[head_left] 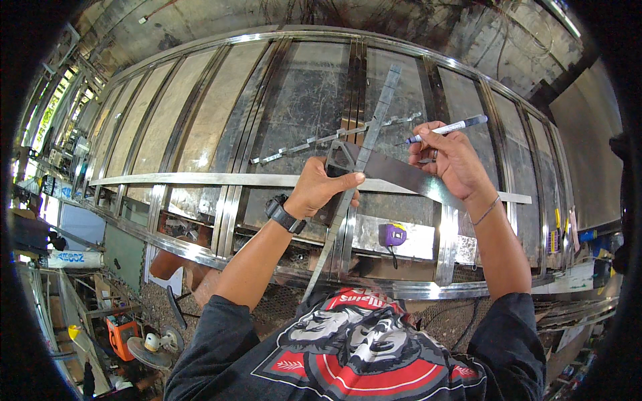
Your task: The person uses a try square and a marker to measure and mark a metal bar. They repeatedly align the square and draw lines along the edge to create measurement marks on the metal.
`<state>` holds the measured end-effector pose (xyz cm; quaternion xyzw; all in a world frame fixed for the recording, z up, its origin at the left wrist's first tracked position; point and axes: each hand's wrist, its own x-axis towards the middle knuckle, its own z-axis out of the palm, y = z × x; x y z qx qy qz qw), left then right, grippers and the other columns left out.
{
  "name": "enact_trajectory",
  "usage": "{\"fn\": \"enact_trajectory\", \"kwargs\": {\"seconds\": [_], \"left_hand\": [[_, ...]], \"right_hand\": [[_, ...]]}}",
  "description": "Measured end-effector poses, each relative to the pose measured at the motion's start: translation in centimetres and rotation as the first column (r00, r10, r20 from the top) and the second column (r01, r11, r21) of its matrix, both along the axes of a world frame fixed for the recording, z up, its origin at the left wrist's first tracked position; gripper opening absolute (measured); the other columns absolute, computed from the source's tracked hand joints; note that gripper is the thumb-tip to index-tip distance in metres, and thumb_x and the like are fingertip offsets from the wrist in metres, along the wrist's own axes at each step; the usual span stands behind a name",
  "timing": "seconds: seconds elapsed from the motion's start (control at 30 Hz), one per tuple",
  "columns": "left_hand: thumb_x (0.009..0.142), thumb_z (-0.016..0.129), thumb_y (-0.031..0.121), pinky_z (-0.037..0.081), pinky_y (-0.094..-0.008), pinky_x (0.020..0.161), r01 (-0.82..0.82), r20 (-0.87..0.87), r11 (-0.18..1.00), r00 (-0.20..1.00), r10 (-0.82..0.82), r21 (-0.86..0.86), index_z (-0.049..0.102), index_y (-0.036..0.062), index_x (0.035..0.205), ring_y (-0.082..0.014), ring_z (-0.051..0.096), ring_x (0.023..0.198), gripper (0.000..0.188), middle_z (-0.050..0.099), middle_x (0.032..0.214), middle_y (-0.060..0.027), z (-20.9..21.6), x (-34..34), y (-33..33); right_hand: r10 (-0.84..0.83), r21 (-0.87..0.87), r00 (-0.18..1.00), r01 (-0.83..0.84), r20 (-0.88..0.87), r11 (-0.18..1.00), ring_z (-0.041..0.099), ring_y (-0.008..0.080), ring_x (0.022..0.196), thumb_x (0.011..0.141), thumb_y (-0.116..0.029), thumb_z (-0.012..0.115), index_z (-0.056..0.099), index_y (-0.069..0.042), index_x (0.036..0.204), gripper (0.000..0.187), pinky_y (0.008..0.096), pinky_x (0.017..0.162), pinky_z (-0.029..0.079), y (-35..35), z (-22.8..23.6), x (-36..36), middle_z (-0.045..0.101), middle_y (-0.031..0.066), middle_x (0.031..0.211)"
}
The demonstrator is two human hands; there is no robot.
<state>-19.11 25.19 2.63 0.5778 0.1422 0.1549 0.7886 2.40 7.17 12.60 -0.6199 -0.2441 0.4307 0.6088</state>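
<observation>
My left hand (pixel 321 186) pinches the strip (pixel 382 107) against the blade (pixel 408 177), over the frame (pixel 229 217); my right hand (pixel 455 157) grips the marker (pixel 461 125) beside the strip. Firm thumb pressure should prevent slipping.

Your slim silver strip (pixel 382 107) slants across a dark-handled, broad-bladed tool (pixel 401 174); you hold a white marker (pixel 452 127) tilted, tip leftward.

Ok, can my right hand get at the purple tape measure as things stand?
Probably yes: the purple tape measure lies uncovered nearby, but the right hand holds a marker pen, which may hamper its grip.
</observation>
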Motion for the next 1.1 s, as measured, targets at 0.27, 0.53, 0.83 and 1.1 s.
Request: {"fn": "enact_trajectory", "kwargs": {"seconds": [0.27, 0.53, 0.83, 1.1], "left_hand": [[0.090, 0.086, 0.012, 0.063, -0.0361, 0.058, 0.000, 0.048, 0.999, 0.999, 0.001, -0.037, 0.070, -0.0038, 0.104, -0.0185, 0.072, 0.068, 0.026, 0.074, 0.090, -0.0107, 0.86, -0.02, 0.03], [0.090, 0.086, 0.013, 0.062, -0.0357, 0.057, -0.012, 0.025, 1.000, 1.000, 0.013, -0.028, 0.070, -0.0033, 0.103, -0.0192, 0.072, 0.067, 0.027, 0.074, 0.088, -0.0106, 1.07, 0.00, 0.09], [0.089, 0.088, 0.015, 0.061, -0.0358, 0.057, -0.020, 0.030, 0.999, 0.999, 0.021, -0.029, 0.070, -0.0020, 0.101, -0.0189, 0.072, 0.064, 0.027, 0.073, 0.083, -0.0101, 0.90, -0.02, 0.12], [0.089, 0.088, 0.016, 0.062, -0.0349, 0.057, -0.030, 0.026, 0.999, 0.999, 0.031, -0.033, 0.070, -0.0022, 0.100, -0.0184, 0.072, 0.064, 0.028, 0.073, 0.085, -0.0098, 0.94, 0.04, 0.00]], "right_hand": [[0.004, 0.018, 1.000, -0.004, -0.012, 1.000, 0.071, 0.0201, 0.083, 0.103, -0.028, 0.071, 0.068, -0.008, 0.113, 0.022, 0.0314, 0.070, 0.058, 0.17, 0.44, -0.17, 0.072, 0.0079, 0.094], [0.004, 0.022, 1.000, -0.004, -0.002, 1.000, 0.071, 0.0202, 0.084, 0.101, -0.029, 0.073, 0.069, -0.009, 0.112, 0.023, 0.0316, 0.071, 0.057, 0.32, 0.84, -0.44, 0.072, 0.0073, 0.094], [0.005, 0.010, 1.000, -0.005, 0.019, 1.000, 0.071, 0.0193, 0.084, 0.101, -0.031, 0.074, 0.069, -0.010, 0.112, 0.024, 0.0313, 0.071, 0.056, 0.30, 0.91, -0.55, 0.072, 0.0063, 0.094], [-0.008, 0.017, 1.000, 0.008, 0.010, 1.000, 0.071, 0.0197, 0.082, 0.101, -0.030, 0.074, 0.070, -0.008, 0.112, 0.025, 0.0304, 0.069, 0.056, 0.26, 0.91, -0.69, 0.072, 0.0067, 0.092]]}}
